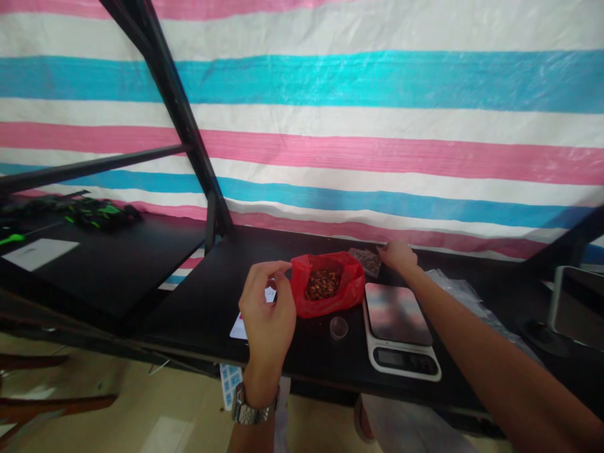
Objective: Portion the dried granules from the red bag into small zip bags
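Note:
A red plastic bag [325, 308] stands with its mouth open on the black table, showing small brown pieces [323, 284] like seeds or nuts inside. My left hand [268, 308] is at the bag's left rim, thumb and index finger closed on its edge. Farther back, my right hand [399, 257] reaches over the scale's far side. Its fingertips are pinched at the right edge of a small clear plastic bag [366, 262] with dark contents, just behind the red bag. In front of the red bag sits a small clear cup [338, 328].
A white kitchen scale [401, 330] lies under my right forearm. Flat clear bags [455, 289] are to its right, beside a dark screen on a stand [576, 305]. A printed card [239, 327] lies by my left wrist. Black frame posts [174, 94] rise at left.

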